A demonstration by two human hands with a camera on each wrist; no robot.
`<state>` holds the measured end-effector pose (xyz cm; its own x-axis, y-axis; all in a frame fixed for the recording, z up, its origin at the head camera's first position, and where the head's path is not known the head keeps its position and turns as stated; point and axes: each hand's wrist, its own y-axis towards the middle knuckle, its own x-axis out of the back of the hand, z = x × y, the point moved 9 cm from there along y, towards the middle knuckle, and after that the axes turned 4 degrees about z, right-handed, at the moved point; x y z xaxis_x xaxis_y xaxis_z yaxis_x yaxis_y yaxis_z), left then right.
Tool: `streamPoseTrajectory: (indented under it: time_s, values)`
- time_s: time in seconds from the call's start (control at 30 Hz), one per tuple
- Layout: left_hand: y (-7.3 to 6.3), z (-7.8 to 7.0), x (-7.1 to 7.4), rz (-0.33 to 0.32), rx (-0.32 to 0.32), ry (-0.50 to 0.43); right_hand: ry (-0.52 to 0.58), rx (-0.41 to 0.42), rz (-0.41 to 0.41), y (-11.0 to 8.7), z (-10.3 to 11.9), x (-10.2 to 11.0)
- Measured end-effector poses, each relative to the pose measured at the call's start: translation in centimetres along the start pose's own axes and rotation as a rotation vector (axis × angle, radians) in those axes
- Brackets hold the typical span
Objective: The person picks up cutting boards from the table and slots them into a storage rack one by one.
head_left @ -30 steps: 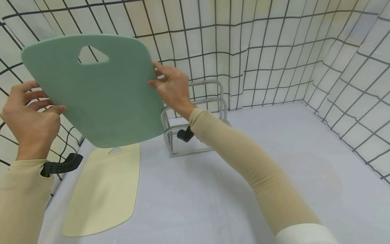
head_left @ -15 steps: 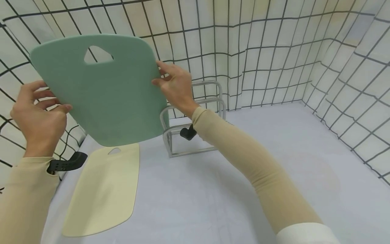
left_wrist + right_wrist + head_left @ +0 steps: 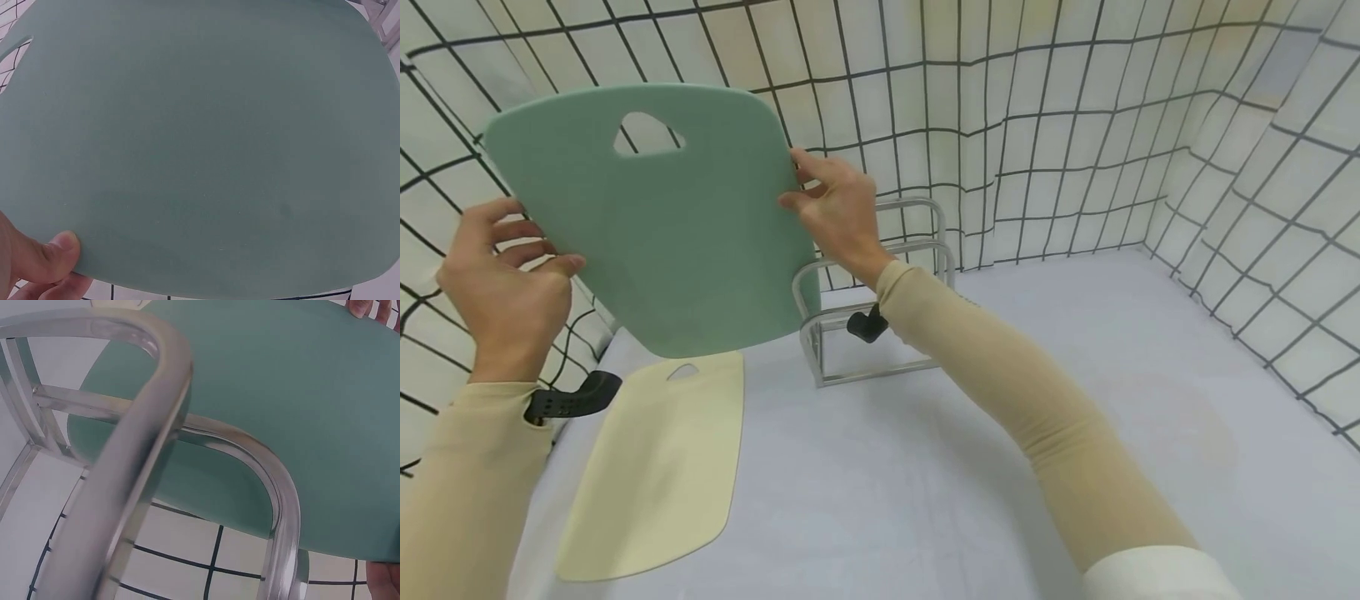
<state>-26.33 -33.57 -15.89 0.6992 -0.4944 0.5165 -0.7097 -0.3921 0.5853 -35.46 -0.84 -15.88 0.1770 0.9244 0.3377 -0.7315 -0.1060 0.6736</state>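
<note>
A green cutting board (image 3: 670, 233) with a cut-out handle hole is held up and tilted above the table in the head view. My left hand (image 3: 508, 283) pinches its left edge, thumb on the near face. On the opposite edge, my right hand (image 3: 838, 208) grips the board between thumb and fingers. The board's lower right corner overlaps a silver metal rack (image 3: 880, 375), and the right wrist view shows that corner behind the rack's curved bars (image 3: 281, 487). In the left wrist view the board (image 3: 206, 150) covers most of the picture, the left thumb pressing near its edge.
A cream cutting board (image 3: 658, 475) lies flat on the white table (image 3: 865, 500) at the left, below the green one. White cloth walls with a dark grid pattern (image 3: 1045, 142) enclose the table at the back and sides.
Both hands have carried the green board a little to the right, so its lower right corner now overlaps the rack more. Rack and cream board stay where they were.
</note>
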Motion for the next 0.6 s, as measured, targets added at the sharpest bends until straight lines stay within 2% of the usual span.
streamPoseTrajectory:
  time_s: [0.2,0.6]
  values:
    - [0.0,-0.1,-0.6,0.018,0.013,-0.002,-0.002,-0.019,0.003,-0.1,-0.3,0.4]
    - [0.1,-1.1,-1.5,0.025,-0.022,-0.042,-0.003,-0.006,-0.022,0.1,-0.7,1.8]
